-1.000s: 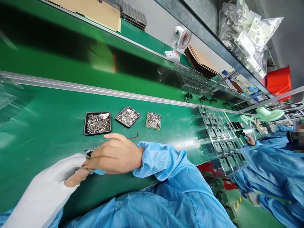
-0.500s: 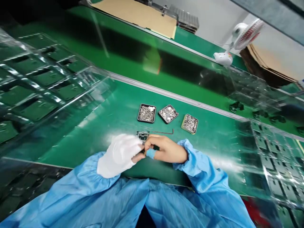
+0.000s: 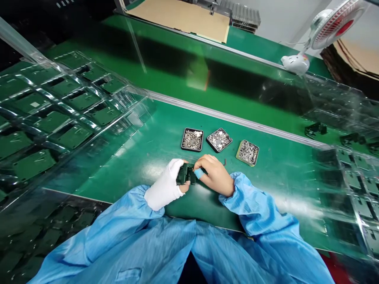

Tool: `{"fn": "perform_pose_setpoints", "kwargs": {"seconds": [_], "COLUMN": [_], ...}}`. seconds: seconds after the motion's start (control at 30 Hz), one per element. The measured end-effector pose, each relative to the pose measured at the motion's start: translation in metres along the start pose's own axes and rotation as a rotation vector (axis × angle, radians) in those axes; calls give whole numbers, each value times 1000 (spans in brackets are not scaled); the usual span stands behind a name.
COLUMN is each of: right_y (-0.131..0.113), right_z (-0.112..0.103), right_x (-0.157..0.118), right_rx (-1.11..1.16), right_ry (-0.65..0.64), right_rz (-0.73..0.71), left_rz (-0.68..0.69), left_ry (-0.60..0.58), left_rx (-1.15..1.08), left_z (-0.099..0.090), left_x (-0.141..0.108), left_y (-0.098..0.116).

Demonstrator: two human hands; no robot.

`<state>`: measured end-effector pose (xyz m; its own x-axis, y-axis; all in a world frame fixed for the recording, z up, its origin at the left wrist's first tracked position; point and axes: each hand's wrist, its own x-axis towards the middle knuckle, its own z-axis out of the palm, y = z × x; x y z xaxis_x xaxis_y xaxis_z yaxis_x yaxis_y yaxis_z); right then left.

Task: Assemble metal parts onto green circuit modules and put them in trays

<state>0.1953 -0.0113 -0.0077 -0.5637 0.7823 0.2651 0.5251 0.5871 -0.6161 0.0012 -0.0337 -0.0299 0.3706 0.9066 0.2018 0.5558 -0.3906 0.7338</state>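
Note:
My left hand [image 3: 167,183], in a white glove with bare fingertips, grips a dark green circuit board assembly [image 3: 186,174] between thumb and fingers. On the board's right side is my right hand [image 3: 214,173], bare with a blue wrap on the thumb. Its fingertips are pinched together at the board's upper right edge; whether a small part is between them is hidden. Behind the hands lie three small trays of metal parts: a black one [image 3: 192,139], a tilted black one [image 3: 219,140] and a yellowish one [image 3: 248,152]. A red tool tip [image 3: 225,161] shows beside my right hand.
Clear plastic trays with green boards [image 3: 74,136] stand at the left, and more trays [image 3: 359,185] at the right. A metal rail [image 3: 237,119] crosses behind the small trays. A white and red fan [image 3: 337,25] stands at the back right.
The board is now tilted up in my left hand, and its face shows between my hands. My right hand has shifted to its upper right edge. The view has turned slightly, and the tool is mostly hidden.

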Motion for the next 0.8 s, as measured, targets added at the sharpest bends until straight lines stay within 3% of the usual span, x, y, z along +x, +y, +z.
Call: {"fn": "perform_pose_setpoints", "kwargs": {"seconds": [0.2,0.37,0.47,0.57,0.7,0.8], "right_y": [-3,-7,-8,-9,-12,-14], "right_z": [2,5,6,6,10,13], "right_x": [-1,-1,-3,-4,-6,-8], "right_rx": [-37,-40,-19,-41,-112,-131], "right_ry": [-9,94,92,10,-54,-68], "right_rz": [-4,89,103,95,50,4], "left_rz": [63,47,33,56,49,82], "left_ry": [81,120,24,-123,-230,-277], "left_rx": [92,92,16,12,340,506], "left_z": [5,9,1,-16,-34,-35], "left_x": [-5,-10,-6,5,21,28], "left_y": [1,1,1,6,20,29]}}
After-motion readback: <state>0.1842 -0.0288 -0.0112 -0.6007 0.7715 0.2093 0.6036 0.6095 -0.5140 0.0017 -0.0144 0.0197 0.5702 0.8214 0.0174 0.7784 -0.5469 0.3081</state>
